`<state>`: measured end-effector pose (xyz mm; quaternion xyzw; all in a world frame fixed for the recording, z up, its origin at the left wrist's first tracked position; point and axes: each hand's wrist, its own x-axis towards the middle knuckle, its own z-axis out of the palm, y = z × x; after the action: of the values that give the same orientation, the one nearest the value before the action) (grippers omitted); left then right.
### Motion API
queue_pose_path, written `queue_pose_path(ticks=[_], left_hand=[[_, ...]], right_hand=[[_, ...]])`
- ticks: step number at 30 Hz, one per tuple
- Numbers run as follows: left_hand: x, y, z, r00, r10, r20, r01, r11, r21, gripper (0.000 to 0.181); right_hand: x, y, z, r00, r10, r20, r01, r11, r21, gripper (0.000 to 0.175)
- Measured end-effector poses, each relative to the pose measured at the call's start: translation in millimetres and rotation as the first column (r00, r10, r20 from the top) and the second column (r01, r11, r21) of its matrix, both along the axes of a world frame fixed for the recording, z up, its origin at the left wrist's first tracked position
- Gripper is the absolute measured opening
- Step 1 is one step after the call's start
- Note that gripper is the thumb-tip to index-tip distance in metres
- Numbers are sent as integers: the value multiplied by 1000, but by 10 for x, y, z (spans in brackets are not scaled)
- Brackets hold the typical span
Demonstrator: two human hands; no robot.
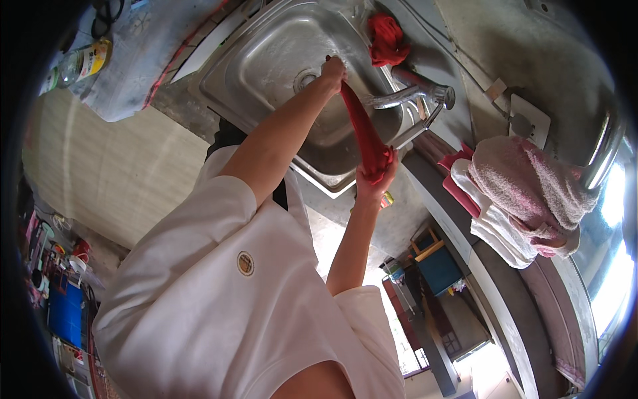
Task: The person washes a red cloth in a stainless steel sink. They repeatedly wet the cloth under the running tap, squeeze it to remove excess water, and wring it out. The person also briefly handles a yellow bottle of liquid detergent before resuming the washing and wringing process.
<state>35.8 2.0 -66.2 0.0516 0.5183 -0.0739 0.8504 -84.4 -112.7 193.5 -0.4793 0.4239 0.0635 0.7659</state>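
My left hand (335, 76) is closed around one end of a red cloth (360, 124) over a stainless steel sink (259, 42). The cloth runs taut and narrow, as if twisted, down to my right hand (377, 175). That hand grips the bunched other end, above the sink's rim. Below my left hand, the drain (305, 80) is partly visible in the basin. A chrome faucet (398, 97) reaches over the basin, right beside the stretched cloth. Behind it, a second red cloth (386, 40) lies crumpled at the sink's edge.
Pink and white towels (523, 194) hang at the right. A plate with a plug (528, 119) is on the wall nearby. On the left, a plastic bottle (84, 62) with a yellow label lies by a table covering (132, 55). A blue stool-like object (438, 269) is at lower right.
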Motion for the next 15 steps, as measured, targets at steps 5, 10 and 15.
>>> queue_pose_path(ticks=[5, 10, 15], left_hand=[[32, 321, 460, 988, 120, 94, -101, 978, -185, 24], [-150, 645, 525, 828, 405, 387, -338, 912, -232, 19], [-354, 898, 782, 816, 409, 410, -306, 906, -294, 25]], right_hand=[[32, -559, -950, 979, -37, 198, -40, 929, 367, 28], [498, -165, -1456, 989, 95, 117, -141, 858, 494, 26], [795, 313, -1558, 981, 121, 151, -171, 905, 390, 29]])
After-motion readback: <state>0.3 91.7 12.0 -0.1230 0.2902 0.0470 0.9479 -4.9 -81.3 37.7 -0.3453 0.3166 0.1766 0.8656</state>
